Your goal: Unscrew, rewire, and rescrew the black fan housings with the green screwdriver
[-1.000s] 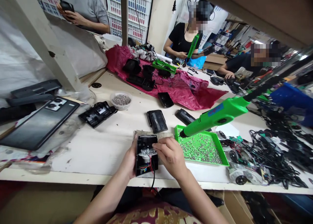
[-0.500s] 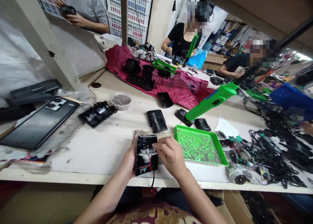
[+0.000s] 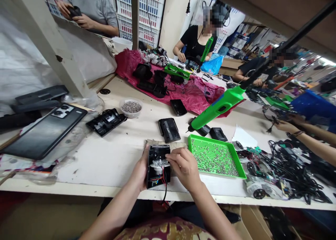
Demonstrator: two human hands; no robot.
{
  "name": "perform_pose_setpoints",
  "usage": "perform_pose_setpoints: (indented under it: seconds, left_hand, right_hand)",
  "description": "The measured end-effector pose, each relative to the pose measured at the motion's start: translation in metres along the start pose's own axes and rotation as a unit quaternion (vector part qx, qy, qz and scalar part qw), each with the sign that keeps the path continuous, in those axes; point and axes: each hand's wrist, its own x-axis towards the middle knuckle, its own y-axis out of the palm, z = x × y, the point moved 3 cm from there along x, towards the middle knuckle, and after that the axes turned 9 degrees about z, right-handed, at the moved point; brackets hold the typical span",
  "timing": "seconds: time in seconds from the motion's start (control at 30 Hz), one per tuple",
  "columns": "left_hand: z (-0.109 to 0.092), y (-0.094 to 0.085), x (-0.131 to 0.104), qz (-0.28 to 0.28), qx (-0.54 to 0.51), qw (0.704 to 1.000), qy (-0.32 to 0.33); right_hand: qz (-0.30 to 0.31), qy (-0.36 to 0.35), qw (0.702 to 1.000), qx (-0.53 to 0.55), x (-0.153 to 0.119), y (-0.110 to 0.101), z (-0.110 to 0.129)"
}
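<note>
My left hand (image 3: 142, 170) is wrapped round the left side of a black housing (image 3: 152, 180) near the table's front edge. Inside the housing are a clear and white part (image 3: 159, 164) and red, blue and green wires; a black cable hangs from its lower end. The fingertips of my right hand (image 3: 183, 164) are pinched together at the housing's right edge, beside the clear part; whatever they hold is too small to make out. Right of that hand lies a green perforated tray (image 3: 237, 156) with many small screws. A green electric screwdriver (image 3: 216, 108) hangs tilted above the tray's back edge.
Black shells (image 3: 168, 129) lie behind the housing. To the left are a bowl of small metal pieces (image 3: 131, 107), an open black shell (image 3: 106, 122) and a phone (image 3: 47, 131). Tangled cables (image 3: 294, 166) cover the right side. Other people work behind; another person's arms (image 3: 309, 138) reach in at right.
The green screwdriver has swung left and up, its tip now clear of the black part. Another person's arms have come in at the right. My hands stay at the housing.
</note>
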Motion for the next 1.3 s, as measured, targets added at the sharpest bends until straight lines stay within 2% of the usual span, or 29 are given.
perform_pose_setpoints:
  seconds: [0.17, 0.4, 0.77, 1.07, 1.3]
  left_hand:
    - [0.000, 0.000, 0.000, -0.043, 0.011, 0.999, -0.012]
    - [-0.002, 0.004, -0.001, -0.078, 0.015, 0.997, 0.012]
    - [0.000, 0.004, 0.000, -0.077, 0.013, 0.997, 0.007]
    - [-0.008, 0.008, -0.001, -0.058, 0.013, 0.998, -0.031]
    - [-0.013, 0.014, -0.003, -0.045, 0.071, 0.996, 0.011]
  right_hand:
    - [-0.001, 0.007, 1.000, 0.001, -0.002, 0.000, -0.001]
    - [0.006, 0.004, 1.000, -0.004, -0.002, 0.000, 0.001]
    - [0.004, 0.015, 1.000, 0.013, -0.002, 0.002, -0.004]
    - [-0.014, 0.061, 0.994, 0.093, -0.015, 0.009, 0.003]
    - [-0.023, 0.058, 0.995, 0.075, -0.008, 0.010, 0.002]
